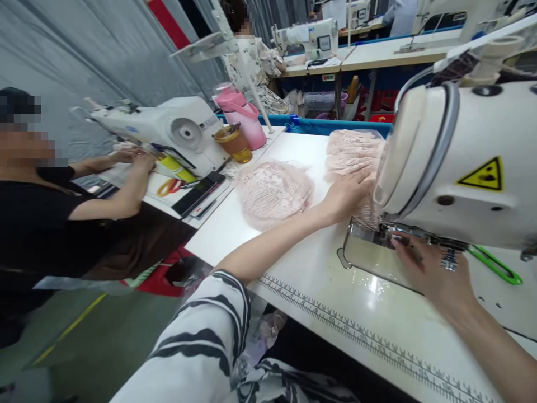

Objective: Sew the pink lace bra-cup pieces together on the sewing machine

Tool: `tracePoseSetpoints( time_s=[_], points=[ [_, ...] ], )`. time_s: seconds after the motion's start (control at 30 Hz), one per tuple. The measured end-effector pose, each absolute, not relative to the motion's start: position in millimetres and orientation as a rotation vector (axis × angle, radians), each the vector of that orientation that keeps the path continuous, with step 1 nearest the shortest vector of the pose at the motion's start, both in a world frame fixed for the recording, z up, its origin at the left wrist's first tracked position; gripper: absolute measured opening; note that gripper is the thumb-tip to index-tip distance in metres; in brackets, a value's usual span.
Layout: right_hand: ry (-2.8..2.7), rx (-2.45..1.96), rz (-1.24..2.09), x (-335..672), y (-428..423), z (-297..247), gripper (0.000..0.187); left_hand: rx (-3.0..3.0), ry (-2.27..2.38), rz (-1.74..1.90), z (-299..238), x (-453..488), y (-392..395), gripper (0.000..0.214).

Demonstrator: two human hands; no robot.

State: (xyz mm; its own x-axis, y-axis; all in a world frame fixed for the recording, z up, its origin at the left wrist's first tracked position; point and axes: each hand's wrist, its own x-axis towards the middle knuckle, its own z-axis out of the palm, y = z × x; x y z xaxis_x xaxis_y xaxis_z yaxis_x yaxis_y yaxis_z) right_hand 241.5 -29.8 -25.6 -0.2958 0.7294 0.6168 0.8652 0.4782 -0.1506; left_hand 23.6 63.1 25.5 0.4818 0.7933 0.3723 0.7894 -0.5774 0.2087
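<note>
Pale pink lace fabric (367, 215) runs down beside the sewing machine head (474, 162) towards the needle area. My left hand (348, 193) is on this lace, fingers closed over it, with the fingertips partly hidden by the machine head. Under the head, my right hand (436, 271) is close to the presser foot (388, 229), its fingers bent together. Whatever they pinch is too small or hidden to name. A gathered stack of pink lace (354, 148) lies behind my left hand. To the left of my forearm rests a round lace piece (274, 193).
A green thread snipper (497, 266) lies right of the machine. A ruler strip (335, 319) follows the table's front edge. At left are a phone (199, 193), orange scissors (170, 187), an amber cup (235, 144), a pink bottle (243, 115) and a co-worker (37, 224) at another machine.
</note>
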Motion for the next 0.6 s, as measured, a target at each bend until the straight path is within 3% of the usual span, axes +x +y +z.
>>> tracePoseSetpoints(
  time_s=[0.13, 0.23, 0.3, 0.5, 0.6],
  points=[
    [-2.140, -1.167, -0.618, 250.2, -23.3, -43.0, 0.024, 2.809, 1.655, 0.544, 30.3, -21.2, 21.6, 0.041],
    [-2.164, -1.099, -0.736, 255.2, -21.5, -51.8, 0.024, 2.528, 2.256, 0.514, 31.2, -60.1, -4.8, 0.055],
    [-2.190, -1.082, -0.728, 256.8, -21.4, -52.3, 0.026, 2.357, 2.414, 0.535, 28.9, -80.3, -14.9, 0.060],
    [-2.201, -1.220, -0.380, 253.1, -22.8, -43.2, 0.024, 2.257, 2.208, 1.072, 21.4, -109.3, -18.1, 0.029],
    [-2.120, -1.249, -0.224, 249.5, -24.4, -40.8, 0.024, 2.155, 2.147, 1.200, 26.0, -112.3, -17.1, 0.024]
  ],
)
